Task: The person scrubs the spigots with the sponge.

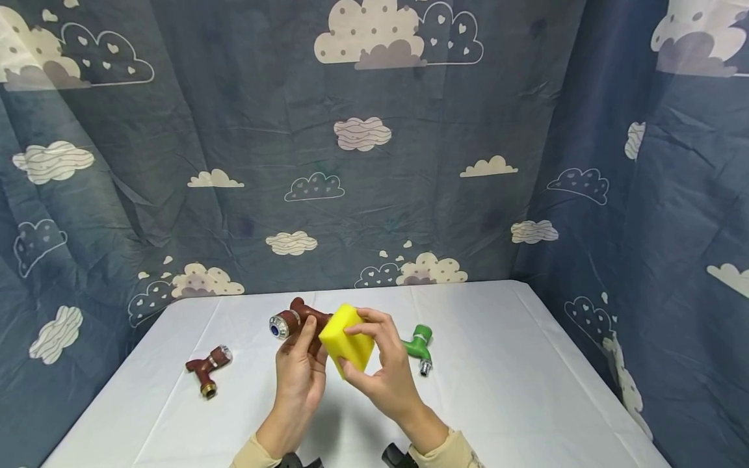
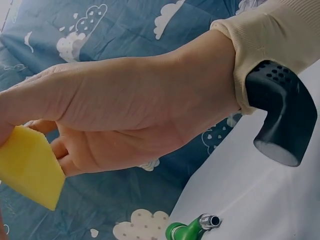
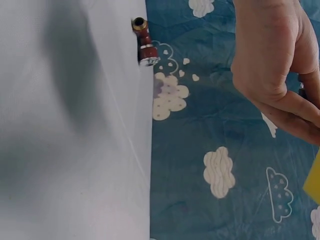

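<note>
On the table (image 1: 526, 396) lie 2 fittings (image 1: 203, 368) (image 1: 418, 348): 1 left, 1 right of the sponge (image 1: 339, 335).

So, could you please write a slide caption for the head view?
Left hand holds a brown tap, right hand a yellow sponge, above a white table.

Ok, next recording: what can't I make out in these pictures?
Head: right end of the brown tap in the left hand, behind the yellow sponge.
Head: left end of the green tap, behind the right hand.
Left wrist: part of the green tap, cut off by the bottom edge.
Right wrist: most of the yellow sponge, cut off by the right edge.
</note>
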Motion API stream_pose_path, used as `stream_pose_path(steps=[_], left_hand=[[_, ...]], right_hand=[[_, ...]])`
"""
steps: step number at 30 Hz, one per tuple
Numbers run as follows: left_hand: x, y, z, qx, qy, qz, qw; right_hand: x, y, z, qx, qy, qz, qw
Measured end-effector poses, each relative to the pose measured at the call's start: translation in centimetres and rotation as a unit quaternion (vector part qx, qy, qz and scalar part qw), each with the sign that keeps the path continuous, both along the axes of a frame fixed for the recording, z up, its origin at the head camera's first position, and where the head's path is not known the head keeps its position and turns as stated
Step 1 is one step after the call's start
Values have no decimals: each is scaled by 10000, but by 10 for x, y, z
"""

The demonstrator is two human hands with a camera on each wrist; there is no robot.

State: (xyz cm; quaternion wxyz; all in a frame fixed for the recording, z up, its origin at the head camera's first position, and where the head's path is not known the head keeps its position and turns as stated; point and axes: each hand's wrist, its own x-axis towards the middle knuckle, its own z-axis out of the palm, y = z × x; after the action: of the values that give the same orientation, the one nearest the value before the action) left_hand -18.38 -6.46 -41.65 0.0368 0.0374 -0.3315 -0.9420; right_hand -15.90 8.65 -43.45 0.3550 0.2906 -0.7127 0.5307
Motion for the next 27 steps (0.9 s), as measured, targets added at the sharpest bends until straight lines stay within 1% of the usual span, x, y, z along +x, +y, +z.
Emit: stream_pose_path(steps=[4, 6, 8, 11, 14, 17, 22, 27], left_hand=[[0, 0, -2, 1, 4, -77, 10000], [1, 1, -3, -212, -1, -96, 9997], [1, 0, -3, -531, 13, -123, 9985], [1, -1, -2, -1008, 33, -191, 9947], [-1, -3, -1, -1278, 35, -386, 9910], [-2, -6, 0, -1437, 34, -703, 9871], [-5, -11, 0, -1560, 67, -1244, 9799], [-6, -16, -2, -1579, 123, -1553, 9751]], right_hand=[[-3, 0, -1, 185, 498, -35, 9986], [-4, 1, -1, 271, 772, -61, 9966], [-5, 3, 0, 316, 976, -49, 9947], [-5, 4, 2, 363, 1125, -44, 9930], [-5, 6, 4, 409, 1156, -49, 9924], [-5, 7, 5, 442, 1204, -7, 9917], [-4, 8, 7, 565, 1382, 160, 9887], [-3, 9, 9, 702, 1478, 232, 9863]])
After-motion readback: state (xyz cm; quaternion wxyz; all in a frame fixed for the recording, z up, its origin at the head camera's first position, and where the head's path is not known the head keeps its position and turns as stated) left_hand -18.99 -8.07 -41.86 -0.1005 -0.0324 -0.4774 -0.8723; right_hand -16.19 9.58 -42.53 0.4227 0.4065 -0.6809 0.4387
